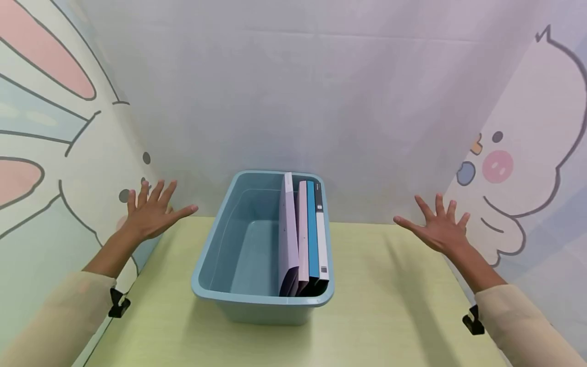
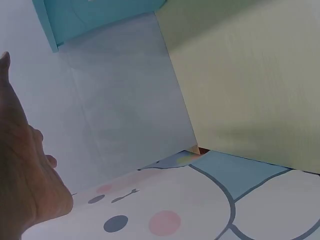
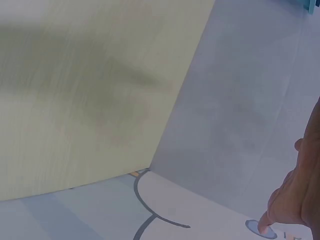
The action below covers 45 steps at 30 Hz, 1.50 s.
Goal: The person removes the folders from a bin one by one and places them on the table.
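Note:
A blue plastic bin [image 1: 262,299] stands on the table between my hands. Along its right side several file folders stand upright: a lilac one [image 1: 288,234], a pink one [image 1: 303,234], a blue one [image 1: 313,229] and a black-and-white one [image 1: 322,239]. To the left of the bin my left hand [image 1: 149,216] is raised with fingers spread, holding nothing. My right hand [image 1: 441,229] is likewise raised with spread fingers, well to the right of the bin. Each wrist view shows part of its own hand, the left hand [image 2: 30,170] and the right hand [image 3: 300,195], at the frame's edge.
The pale yellow table [image 1: 367,285] reaches back to a plain whitish wall sheet [image 1: 312,102]. Side panels with cartoon drawings, a rabbit [image 1: 101,168] on the left and a white character [image 1: 532,142] on the right, enclose the space.

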Each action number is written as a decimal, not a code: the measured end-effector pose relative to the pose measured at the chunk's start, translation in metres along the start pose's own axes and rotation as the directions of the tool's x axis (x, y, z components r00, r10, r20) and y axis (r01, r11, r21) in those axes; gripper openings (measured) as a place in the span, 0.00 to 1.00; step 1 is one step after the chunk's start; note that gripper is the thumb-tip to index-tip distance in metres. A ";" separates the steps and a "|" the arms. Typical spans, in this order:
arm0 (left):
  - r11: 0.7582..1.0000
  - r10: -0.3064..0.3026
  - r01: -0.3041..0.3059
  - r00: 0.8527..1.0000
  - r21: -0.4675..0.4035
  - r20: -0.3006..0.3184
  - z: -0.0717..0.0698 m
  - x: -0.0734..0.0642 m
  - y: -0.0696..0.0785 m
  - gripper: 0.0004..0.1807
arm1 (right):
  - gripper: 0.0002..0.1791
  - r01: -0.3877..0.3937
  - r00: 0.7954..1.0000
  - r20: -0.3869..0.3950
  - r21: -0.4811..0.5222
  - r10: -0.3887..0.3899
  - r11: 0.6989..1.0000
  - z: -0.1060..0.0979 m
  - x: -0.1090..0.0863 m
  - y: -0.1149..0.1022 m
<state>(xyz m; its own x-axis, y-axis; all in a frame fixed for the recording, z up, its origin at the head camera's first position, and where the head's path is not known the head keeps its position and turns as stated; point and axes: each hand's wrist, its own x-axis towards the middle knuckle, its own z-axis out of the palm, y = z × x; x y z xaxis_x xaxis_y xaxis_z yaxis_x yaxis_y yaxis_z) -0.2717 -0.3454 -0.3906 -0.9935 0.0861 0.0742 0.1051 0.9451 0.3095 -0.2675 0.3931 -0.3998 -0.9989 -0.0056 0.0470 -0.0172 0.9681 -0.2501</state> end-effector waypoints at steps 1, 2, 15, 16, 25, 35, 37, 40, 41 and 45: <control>1.000 0.008 -0.008 1.000 0.002 -0.008 0.000 0.000 0.003 0.63 | 0.63 0.000 1.000 0.001 0.003 0.000 1.000 0.000 0.000 0.000; 1.000 0.017 -0.017 1.000 0.004 -0.015 0.000 0.000 0.006 0.63 | 0.63 -0.001 1.000 0.001 0.005 0.001 1.000 0.000 0.000 0.000; 0.996 0.086 -0.086 0.996 0.006 -0.039 0.000 0.001 0.030 0.65 | 0.63 0.023 1.000 -0.017 0.016 -0.023 1.000 -0.007 0.008 -0.012; 0.996 0.091 -0.091 0.995 0.005 -0.040 0.001 0.001 0.032 0.65 | 0.64 0.025 1.000 -0.018 0.017 -0.025 1.000 -0.008 0.010 -0.015; 0.992 0.127 -0.127 0.992 0.006 -0.018 0.008 0.004 0.052 0.66 | 0.64 0.053 0.999 -0.004 0.017 -0.053 0.998 -0.016 0.018 -0.043; 0.985 0.174 -0.174 0.985 0.002 0.014 0.016 0.005 0.079 0.66 | 0.63 0.118 0.993 0.017 0.038 -0.118 0.992 -0.015 0.023 -0.074; 0.983 0.183 -0.183 0.983 -0.005 0.018 0.018 0.006 0.084 0.65 | 0.62 0.130 0.991 0.018 0.043 -0.131 0.991 -0.015 0.024 -0.081; 0.982 0.190 -0.190 0.982 -0.012 0.020 0.022 0.009 0.091 0.65 | 0.63 0.142 0.990 0.019 0.047 -0.143 0.989 -0.014 0.025 -0.090; 0.981 0.192 -0.192 0.981 -0.013 0.022 0.023 0.009 0.094 0.64 | 0.62 0.145 0.989 0.019 0.047 -0.146 0.988 -0.013 0.025 -0.094; 0.981 0.195 -0.194 0.981 -0.029 0.024 0.030 0.010 0.102 0.65 | 0.62 0.156 0.988 0.014 0.040 -0.156 0.987 -0.011 0.028 -0.106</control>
<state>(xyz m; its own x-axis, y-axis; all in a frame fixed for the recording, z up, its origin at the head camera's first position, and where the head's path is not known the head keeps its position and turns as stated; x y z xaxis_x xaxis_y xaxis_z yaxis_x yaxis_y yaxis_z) -0.2724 -0.2385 -0.3871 -0.9548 0.2763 0.1099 0.2971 0.9007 0.3170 -0.2933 0.2931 -0.3617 -0.9845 -0.1603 0.0716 -0.1741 0.9446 -0.2783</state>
